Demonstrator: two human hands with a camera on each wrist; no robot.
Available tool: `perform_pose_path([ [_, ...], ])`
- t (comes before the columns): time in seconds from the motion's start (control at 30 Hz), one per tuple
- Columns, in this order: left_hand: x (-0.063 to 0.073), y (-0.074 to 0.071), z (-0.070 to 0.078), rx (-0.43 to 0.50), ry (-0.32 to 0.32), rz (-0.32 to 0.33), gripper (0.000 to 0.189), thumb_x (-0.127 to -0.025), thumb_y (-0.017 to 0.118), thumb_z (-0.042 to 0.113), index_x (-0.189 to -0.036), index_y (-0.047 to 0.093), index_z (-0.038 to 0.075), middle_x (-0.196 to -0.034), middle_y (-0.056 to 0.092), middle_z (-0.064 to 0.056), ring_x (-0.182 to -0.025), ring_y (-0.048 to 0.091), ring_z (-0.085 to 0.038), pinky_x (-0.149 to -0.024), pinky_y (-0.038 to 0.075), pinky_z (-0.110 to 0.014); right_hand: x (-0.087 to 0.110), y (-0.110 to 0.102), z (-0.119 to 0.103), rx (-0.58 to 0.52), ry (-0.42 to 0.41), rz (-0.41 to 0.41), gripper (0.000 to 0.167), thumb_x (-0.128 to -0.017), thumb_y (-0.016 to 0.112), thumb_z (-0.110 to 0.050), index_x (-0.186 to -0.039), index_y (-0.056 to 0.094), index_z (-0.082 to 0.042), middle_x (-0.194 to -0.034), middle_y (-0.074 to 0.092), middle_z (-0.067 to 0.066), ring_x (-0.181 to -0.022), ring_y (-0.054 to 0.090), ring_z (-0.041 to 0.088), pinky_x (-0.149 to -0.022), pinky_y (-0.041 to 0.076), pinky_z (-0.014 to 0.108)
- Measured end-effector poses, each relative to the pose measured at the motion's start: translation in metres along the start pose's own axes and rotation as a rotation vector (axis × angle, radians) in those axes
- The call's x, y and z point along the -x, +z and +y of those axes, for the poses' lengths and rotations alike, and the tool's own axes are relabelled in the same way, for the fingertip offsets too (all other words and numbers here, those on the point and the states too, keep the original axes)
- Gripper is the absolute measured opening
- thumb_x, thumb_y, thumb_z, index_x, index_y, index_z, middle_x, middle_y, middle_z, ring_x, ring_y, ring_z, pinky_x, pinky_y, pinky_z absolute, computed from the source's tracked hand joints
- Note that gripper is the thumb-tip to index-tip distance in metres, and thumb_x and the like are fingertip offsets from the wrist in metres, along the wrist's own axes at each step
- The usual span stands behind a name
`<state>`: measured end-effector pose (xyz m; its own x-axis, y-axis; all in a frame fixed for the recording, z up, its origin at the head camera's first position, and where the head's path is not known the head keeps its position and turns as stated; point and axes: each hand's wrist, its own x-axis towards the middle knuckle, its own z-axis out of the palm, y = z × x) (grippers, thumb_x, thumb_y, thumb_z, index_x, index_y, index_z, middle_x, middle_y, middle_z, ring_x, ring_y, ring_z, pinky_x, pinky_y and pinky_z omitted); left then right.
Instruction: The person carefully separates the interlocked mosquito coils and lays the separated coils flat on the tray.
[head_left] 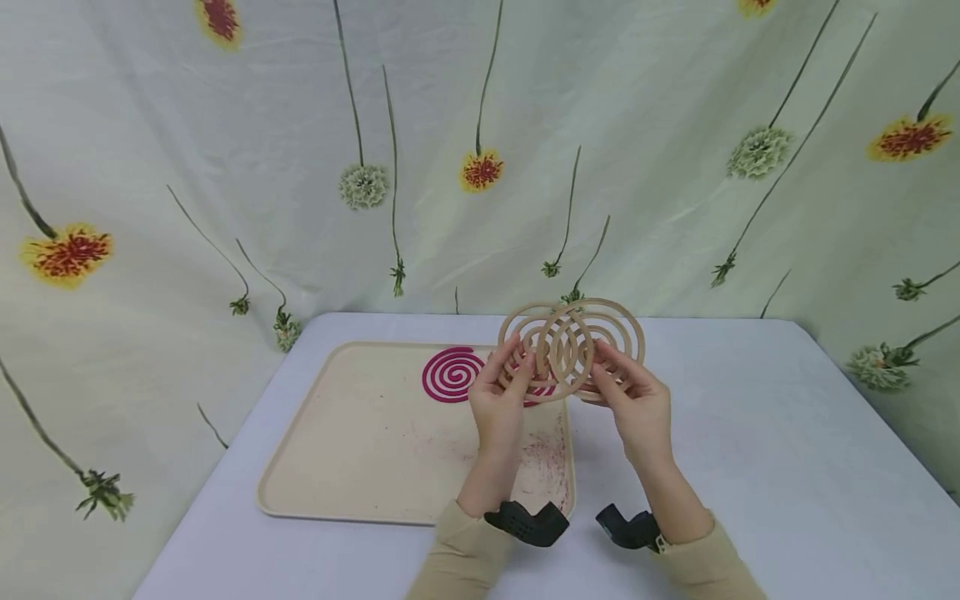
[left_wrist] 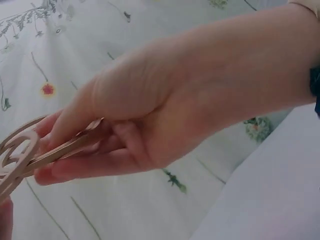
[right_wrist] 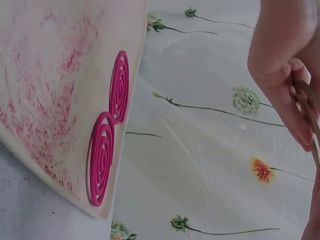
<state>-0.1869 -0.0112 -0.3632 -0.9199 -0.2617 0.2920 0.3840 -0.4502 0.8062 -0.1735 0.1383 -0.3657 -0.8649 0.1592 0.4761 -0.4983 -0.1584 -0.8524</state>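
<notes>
Two tan mosquito coils are held up over the tray's right edge in the head view, overlapping in the middle. My left hand (head_left: 498, 417) pinches the left coil (head_left: 541, 367) between thumb and fingers. On the other side, my right hand (head_left: 647, 412) grips the right coil (head_left: 609, 302) the same way. Whether the two coils are interlocked or only overlap, I cannot tell. The left wrist view shows the tan coil edge (left_wrist: 60, 150) between thumb and fingers. Only a small piece of tan coil (right_wrist: 307, 107) shows in the right wrist view.
A beige tray (head_left: 352, 500) with reddish smears lies on the white-covered table (head_left: 750, 450). Two magenta coils rest on it near its far edge: one in plain view (head_left: 453, 375), the other (right_wrist: 101, 160) partly behind my hands in the head view. A flower-print cloth (head_left: 645, 208) hangs behind.
</notes>
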Motion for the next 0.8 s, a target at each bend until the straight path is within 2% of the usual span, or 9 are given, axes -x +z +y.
perform_pose_path([
  [0.1,0.001,-0.001,0.000,-0.011,0.016,-0.040,0.034,-0.087,0.065,0.006,-0.120,0.061,-0.004,-0.102,0.066,-0.004,-0.092,0.064,-0.013,-0.078,0.054,-0.026,-0.001,-0.001,-0.001,0.037,-0.025,-0.008,0.030,-0.088,0.061,0.004,-0.117,0.060,0.009,-0.094,0.066,0.002,-0.075,0.067,0.012,-0.066,0.056,0.029],
  [0.17,-0.003,-0.007,0.002,-0.022,0.027,-0.143,0.033,-0.089,0.063,0.006,-0.119,0.059,-0.007,-0.099,0.067,-0.003,-0.090,0.065,-0.013,-0.077,0.054,-0.025,-0.003,-0.009,-0.005,0.069,-0.045,-0.065,0.026,-0.087,0.061,0.005,-0.113,0.063,0.007,-0.093,0.067,0.001,-0.075,0.066,0.012,-0.066,0.056,0.027],
  [0.27,-0.012,-0.023,0.009,-0.032,0.022,-0.362,0.030,-0.091,0.060,0.003,-0.116,0.057,-0.013,-0.092,0.069,-0.003,-0.081,0.067,-0.013,-0.070,0.056,-0.025,-0.009,-0.026,-0.012,0.077,-0.065,-0.238,0.024,-0.087,0.059,0.009,-0.109,0.066,0.004,-0.093,0.068,0.001,-0.074,0.066,0.014,-0.064,0.056,0.027],
  [0.4,-0.022,-0.044,0.018,-0.083,0.000,-0.646,0.031,-0.088,0.061,-0.002,-0.114,0.055,-0.017,-0.098,0.068,-0.006,-0.075,0.068,-0.013,-0.064,0.056,-0.027,-0.014,-0.048,-0.020,0.088,-0.023,-0.532,0.034,-0.086,0.056,0.013,-0.116,0.064,-0.002,-0.098,0.066,0.001,-0.074,0.067,0.016,-0.059,0.057,0.032],
  [0.47,-0.025,-0.051,0.021,-0.117,-0.002,-0.748,0.032,-0.086,0.063,-0.003,-0.113,0.055,-0.019,-0.101,0.067,-0.014,-0.072,0.067,-0.012,-0.061,0.056,-0.028,-0.016,-0.056,-0.023,0.111,0.011,-0.642,0.038,-0.086,0.056,0.013,-0.121,0.060,-0.001,-0.106,0.065,-0.001,-0.075,0.067,0.016,-0.058,0.056,0.036],
  [0.53,-0.027,-0.055,0.024,-0.151,-0.005,-0.828,0.034,-0.085,0.065,-0.002,-0.113,0.055,-0.019,-0.103,0.064,-0.024,-0.070,0.066,-0.011,-0.060,0.057,-0.030,-0.018,-0.060,-0.024,0.119,0.038,-0.714,0.040,-0.086,0.056,0.013,-0.125,0.056,0.003,-0.113,0.063,-0.002,-0.076,0.068,0.019,-0.057,0.056,0.040],
  [0.63,-0.027,-0.056,0.026,-0.182,-0.022,-0.866,0.036,-0.085,0.065,-0.002,-0.115,0.055,-0.019,-0.099,0.060,-0.035,-0.064,0.064,-0.011,-0.058,0.057,-0.032,-0.018,-0.062,-0.025,0.128,0.065,-0.743,0.043,-0.086,0.056,0.013,-0.128,0.051,0.008,-0.118,0.061,-0.002,-0.073,0.068,0.024,-0.055,0.055,0.043],
  [0.7,-0.026,-0.055,0.026,-0.206,-0.033,-0.839,0.036,-0.084,0.066,-0.004,-0.116,0.055,-0.017,-0.102,0.060,-0.036,-0.062,0.064,-0.011,-0.058,0.057,-0.031,-0.018,-0.062,-0.025,0.153,0.070,-0.725,0.044,-0.085,0.058,0.013,-0.128,0.050,0.010,-0.115,0.062,-0.003,-0.070,0.068,0.024,-0.055,0.055,0.042],
  [0.8,-0.024,-0.051,0.024,-0.210,-0.044,-0.763,0.036,-0.083,0.064,-0.009,-0.117,0.055,-0.016,-0.102,0.059,-0.036,-0.063,0.065,-0.012,-0.059,0.056,-0.029,-0.016,-0.058,-0.024,0.200,0.069,-0.656,0.044,-0.084,0.060,0.012,-0.127,0.049,0.012,-0.110,0.062,-0.005,-0.069,0.067,0.021,-0.055,0.056,0.040],
])
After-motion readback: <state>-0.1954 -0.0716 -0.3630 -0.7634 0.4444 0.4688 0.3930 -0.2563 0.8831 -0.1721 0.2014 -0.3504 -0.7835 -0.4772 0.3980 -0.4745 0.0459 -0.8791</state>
